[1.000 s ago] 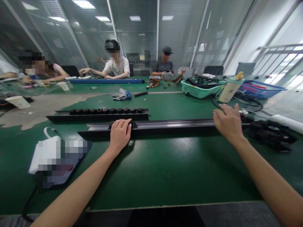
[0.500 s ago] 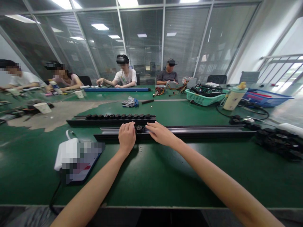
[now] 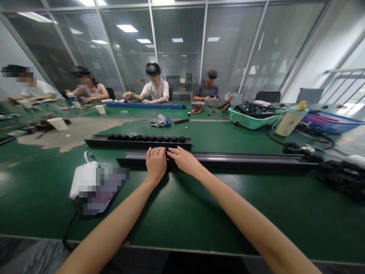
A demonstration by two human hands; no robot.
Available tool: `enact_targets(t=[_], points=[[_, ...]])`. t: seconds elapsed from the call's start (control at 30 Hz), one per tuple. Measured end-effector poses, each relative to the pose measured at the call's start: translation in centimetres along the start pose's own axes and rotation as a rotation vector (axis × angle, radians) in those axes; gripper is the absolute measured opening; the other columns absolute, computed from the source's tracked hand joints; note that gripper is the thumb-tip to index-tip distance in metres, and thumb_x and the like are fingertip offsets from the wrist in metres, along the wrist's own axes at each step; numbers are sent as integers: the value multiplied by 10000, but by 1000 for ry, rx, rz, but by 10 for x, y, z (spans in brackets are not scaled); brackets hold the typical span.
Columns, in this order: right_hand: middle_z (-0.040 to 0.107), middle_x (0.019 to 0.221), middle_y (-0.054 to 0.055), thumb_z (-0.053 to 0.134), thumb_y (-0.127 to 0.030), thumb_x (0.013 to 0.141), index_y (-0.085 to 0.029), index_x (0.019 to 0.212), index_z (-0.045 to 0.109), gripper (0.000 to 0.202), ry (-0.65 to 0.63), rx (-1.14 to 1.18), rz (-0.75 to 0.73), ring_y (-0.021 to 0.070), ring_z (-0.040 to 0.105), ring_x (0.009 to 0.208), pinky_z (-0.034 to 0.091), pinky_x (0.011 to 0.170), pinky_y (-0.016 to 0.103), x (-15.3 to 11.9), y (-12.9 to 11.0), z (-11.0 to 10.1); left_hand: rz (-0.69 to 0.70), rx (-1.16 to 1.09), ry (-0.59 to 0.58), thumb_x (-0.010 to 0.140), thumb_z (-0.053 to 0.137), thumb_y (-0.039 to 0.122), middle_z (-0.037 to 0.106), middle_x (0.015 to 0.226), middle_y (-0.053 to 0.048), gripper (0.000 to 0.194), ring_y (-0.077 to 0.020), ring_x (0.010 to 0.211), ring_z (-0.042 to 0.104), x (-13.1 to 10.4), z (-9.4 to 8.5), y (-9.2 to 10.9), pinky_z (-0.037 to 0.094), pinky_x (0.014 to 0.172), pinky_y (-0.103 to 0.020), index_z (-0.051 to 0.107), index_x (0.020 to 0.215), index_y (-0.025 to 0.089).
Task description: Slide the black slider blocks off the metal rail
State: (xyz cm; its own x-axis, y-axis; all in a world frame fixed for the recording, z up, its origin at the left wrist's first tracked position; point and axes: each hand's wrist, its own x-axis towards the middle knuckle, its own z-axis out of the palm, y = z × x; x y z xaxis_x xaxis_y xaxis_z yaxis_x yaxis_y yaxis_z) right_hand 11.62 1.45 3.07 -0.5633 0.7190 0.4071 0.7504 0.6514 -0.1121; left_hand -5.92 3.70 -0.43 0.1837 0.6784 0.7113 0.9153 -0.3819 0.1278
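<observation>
A long black metal rail [image 3: 245, 159] with a shiny channel lies across the table in front of me. My left hand [image 3: 156, 163] wraps over it left of its middle, fingers together and curled on the far edge. Right beside it, my right hand [image 3: 184, 161] bends its fingers down onto a small black round part [image 3: 168, 155] in the channel. Most of that part is hidden between both hands. Behind sits a second black rail [image 3: 137, 144] with several black round parts [image 3: 152, 139] in a row.
A power adapter [image 3: 84, 179] and a phone [image 3: 107, 190] lie left. Black parts [image 3: 342, 173] are piled right, near a bottle [image 3: 292, 120] and a green basket [image 3: 256, 121]. Several people sit across the table, one near a blue rail [image 3: 145, 105].
My right hand has moved left, closing over the small black part and nearly meeting my left hand. The left hand stays on the rail. The view has turned slightly left.
</observation>
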Motion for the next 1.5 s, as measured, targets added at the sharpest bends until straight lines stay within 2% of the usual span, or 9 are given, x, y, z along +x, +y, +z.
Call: enact_targets(t=[0.47,0.77,1.0,1.17,1.33,1.5], points=[[667,1526,160,468,50,983,-159,1392,721,525,-75,-35,-47,213,642,1410,359,1325,433,8,4,-13,-5,-14,42,1082,389,230,793,1224,-118,380,-295,1177,703,-2,6,-3,389,1270,-501,748,1201,193],[645,1557,160,446,43,997,-153,1416,714,534,-78,-57,-26,211,620,1441,358,1325,426,5,1,-14,-4,-25,36,1075,389,226,793,1221,-116,383,-298,1174,702,-2,3,-3,392,1267,-507,750,1201,200],[648,1560,140,448,9,1019,-191,1419,725,527,-78,-29,-4,204,610,1449,357,1325,434,2,3,-18,-6,-27,30,1076,391,218,794,1215,-119,380,-301,1173,702,-3,1,-2,390,1266,-510,748,1201,197],[628,1579,150,430,3,1027,-161,1430,716,521,-94,-38,24,206,602,1454,337,1329,407,0,-1,-20,0,-21,37,1082,383,215,793,1224,-125,385,-304,1181,702,-4,4,-3,389,1266,-509,745,1209,180],[618,1554,193,460,-122,1088,-157,1362,738,392,-64,-8,154,234,618,1408,454,1220,398,3,-9,-14,-17,-43,20,1075,393,216,792,1232,-114,374,-291,1201,701,-3,2,-2,382,1273,-502,744,1204,208],[705,1348,133,513,-159,1085,-209,1290,727,300,-72,50,254,219,655,1268,514,1059,328,10,-13,-9,-21,-49,8,1076,385,222,788,1234,-116,379,-292,1200,698,-3,-2,-1,378,1276,-502,740,1205,208]])
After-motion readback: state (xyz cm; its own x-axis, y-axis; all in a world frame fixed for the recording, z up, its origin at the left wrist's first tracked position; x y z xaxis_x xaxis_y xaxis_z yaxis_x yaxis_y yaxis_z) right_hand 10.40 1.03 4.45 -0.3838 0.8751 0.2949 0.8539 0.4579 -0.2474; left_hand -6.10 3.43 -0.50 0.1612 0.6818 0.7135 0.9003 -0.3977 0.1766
